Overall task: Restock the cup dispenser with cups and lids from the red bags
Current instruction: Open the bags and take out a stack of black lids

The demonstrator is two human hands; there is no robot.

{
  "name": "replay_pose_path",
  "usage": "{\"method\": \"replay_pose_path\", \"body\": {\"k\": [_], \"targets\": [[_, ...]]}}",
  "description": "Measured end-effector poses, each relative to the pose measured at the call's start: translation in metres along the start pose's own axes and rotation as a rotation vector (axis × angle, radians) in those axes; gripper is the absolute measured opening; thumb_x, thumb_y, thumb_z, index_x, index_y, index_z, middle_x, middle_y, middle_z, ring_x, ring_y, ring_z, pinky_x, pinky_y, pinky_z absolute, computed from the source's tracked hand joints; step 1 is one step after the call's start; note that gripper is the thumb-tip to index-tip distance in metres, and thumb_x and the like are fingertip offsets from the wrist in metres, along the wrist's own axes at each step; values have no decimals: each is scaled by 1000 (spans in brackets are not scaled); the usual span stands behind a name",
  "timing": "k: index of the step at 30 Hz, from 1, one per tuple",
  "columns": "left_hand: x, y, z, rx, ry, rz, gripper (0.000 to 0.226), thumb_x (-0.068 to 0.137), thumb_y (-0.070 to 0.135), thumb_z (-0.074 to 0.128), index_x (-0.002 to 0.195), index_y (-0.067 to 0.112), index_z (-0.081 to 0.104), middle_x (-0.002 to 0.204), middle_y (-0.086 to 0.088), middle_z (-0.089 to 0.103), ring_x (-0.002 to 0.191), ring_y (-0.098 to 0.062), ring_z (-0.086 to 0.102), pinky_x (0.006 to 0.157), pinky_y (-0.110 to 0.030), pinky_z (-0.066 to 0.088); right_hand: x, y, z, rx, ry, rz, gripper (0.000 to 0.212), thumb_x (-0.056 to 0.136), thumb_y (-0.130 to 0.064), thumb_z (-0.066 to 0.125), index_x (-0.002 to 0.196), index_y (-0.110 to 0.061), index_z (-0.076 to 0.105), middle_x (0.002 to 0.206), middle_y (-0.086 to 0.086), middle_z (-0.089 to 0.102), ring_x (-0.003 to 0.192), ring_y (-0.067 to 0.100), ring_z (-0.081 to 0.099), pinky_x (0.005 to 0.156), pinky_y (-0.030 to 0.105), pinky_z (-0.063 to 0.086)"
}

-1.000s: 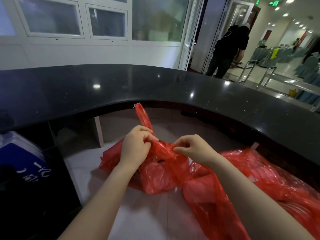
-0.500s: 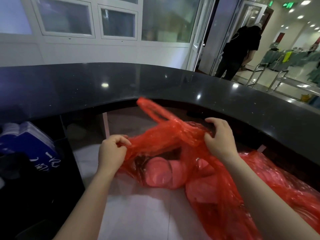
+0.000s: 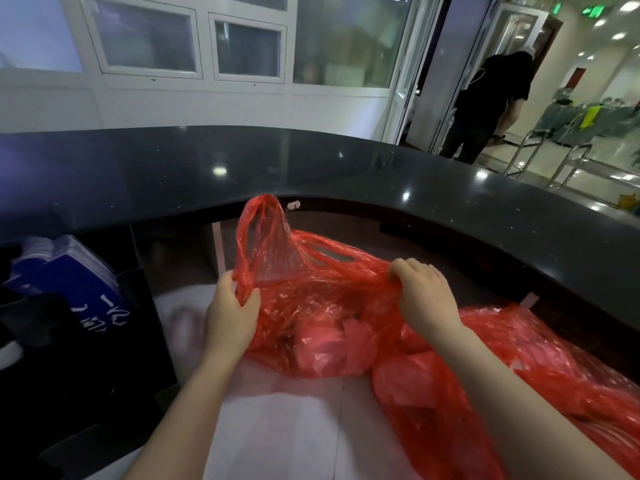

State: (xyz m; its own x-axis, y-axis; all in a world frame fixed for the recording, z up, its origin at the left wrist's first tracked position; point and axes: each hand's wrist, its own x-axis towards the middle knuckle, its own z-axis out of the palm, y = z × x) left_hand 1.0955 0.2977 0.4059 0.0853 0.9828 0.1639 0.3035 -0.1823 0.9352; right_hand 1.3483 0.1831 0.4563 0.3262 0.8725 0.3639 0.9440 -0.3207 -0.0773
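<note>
A red plastic bag [image 3: 311,306] lies on the white lower desk, its mouth pulled wide. My left hand [image 3: 230,315] grips the bag's left rim by one handle loop, which stands up. My right hand [image 3: 426,296] grips the right rim, pulling it apart from the left. Inside, pale rounded shapes show through the red film; I cannot tell whether they are cups or lids. A second, larger red bag [image 3: 519,382] lies to the right, partly under my right forearm. No cup dispenser is in view.
A curved black counter top [image 3: 346,174] rises behind the bags. A blue box with white lettering [image 3: 69,282] sits on a black stand at the left. Beyond the counter a person in black [image 3: 485,105] stands by a doorway and metal rails.
The bag's knotted handles have come undone. My hands have pulled apart, left going left and right going right, opening the bag's mouth wide.
</note>
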Motion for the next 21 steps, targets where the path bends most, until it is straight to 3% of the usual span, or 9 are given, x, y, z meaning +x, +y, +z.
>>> {"method": "replay_pose_path", "body": {"k": [2, 4, 7, 10, 12, 14, 17, 19, 21], "targets": [[-3, -1, -4, -47, 35, -35, 45, 91, 13, 55, 133, 23, 41, 82, 16, 56, 68, -6, 58, 58, -21, 43, -4, 6, 0, -24, 43, 41, 29, 80, 4, 52, 101, -14, 62, 94, 8, 57, 86, 33, 56, 79, 39, 40], [-7, 0, -9, -79, 44, -54, 57, 92, 12, 52, 142, 31, 30, 86, 14, 57, 63, -6, 58, 54, -20, 43, -8, 9, -3, -41, 36, 159, 29, 83, 0, 51, 106, -14, 62, 100, 9, 57, 92, 33, 55, 76, 38, 42], [-15, 5, -18, -118, 48, -62, 72, 92, 12, 56, 147, 38, 18, 104, 4, 60, 82, -9, 61, 62, -17, 43, -13, 10, -13, -9, 32, 246, 39, 81, -2, 53, 116, -16, 60, 116, 9, 55, 107, 32, 50, 84, 41, 44], [-24, 16, -23, -108, 21, 47, 85, 85, 8, 65, 147, 41, 17, 123, 6, 50, 102, -3, 56, 81, -14, 42, -19, -4, -27, 99, 209, 17, 45, 70, 0, 66, 114, -8, 63, 112, 13, 59, 103, 36, 55, 85, 45, 47], [-29, 26, -22, -104, 0, 125, 85, 86, 1, 60, 145, 47, 18, 130, 11, 47, 107, 4, 53, 77, -2, 40, -20, -18, -32, 120, 321, -208, 39, 66, 2, 71, 105, -6, 67, 100, 12, 65, 90, 37, 60, 75, 44, 52], [-35, 37, -22, -148, -42, 194, 89, 87, -9, 51, 141, 54, 20, 140, 11, 42, 117, 4, 51, 80, -3, 43, -18, -31, -31, 195, 234, -366, 37, 69, 1, 69, 105, -9, 68, 97, 9, 68, 88, 35, 62, 74, 43, 53], [-45, 49, -24, -52, -110, 326, 96, 82, -19, 42, 132, 61, 28, 150, 15, 31, 132, 9, 35, 105, -13, 35, -11, -35, -15, 162, -91, -386, 57, 78, -7, 58, 134, -19, 55, 132, 2, 59, 125, 28, 49, 102, 42, 41], [-47, 51, -29, 79, -166, 378, 92, 76, -23, 39, 121, 58, 48, 154, 13, 21, 140, 2, 22, 111, -7, 17, -6, -29, -3, -4, -256, -349, 64, 83, -20, 57, 144, -28, 40, 149, -4, 42, 141, 24, 29, 115, 42, 24], [-46, 50, -34, 157, -262, 346, 83, 72, -25, 36, 103, 45, 68, 154, 16, 17, 138, 2, 20, 108, -6, 14, -5, -21, 7, -92, -345, -314, 59, 85, -28, 56, 142, -31, 41, 150, -5, 38, 144, 23, 21, 117, 44, 16]]}}
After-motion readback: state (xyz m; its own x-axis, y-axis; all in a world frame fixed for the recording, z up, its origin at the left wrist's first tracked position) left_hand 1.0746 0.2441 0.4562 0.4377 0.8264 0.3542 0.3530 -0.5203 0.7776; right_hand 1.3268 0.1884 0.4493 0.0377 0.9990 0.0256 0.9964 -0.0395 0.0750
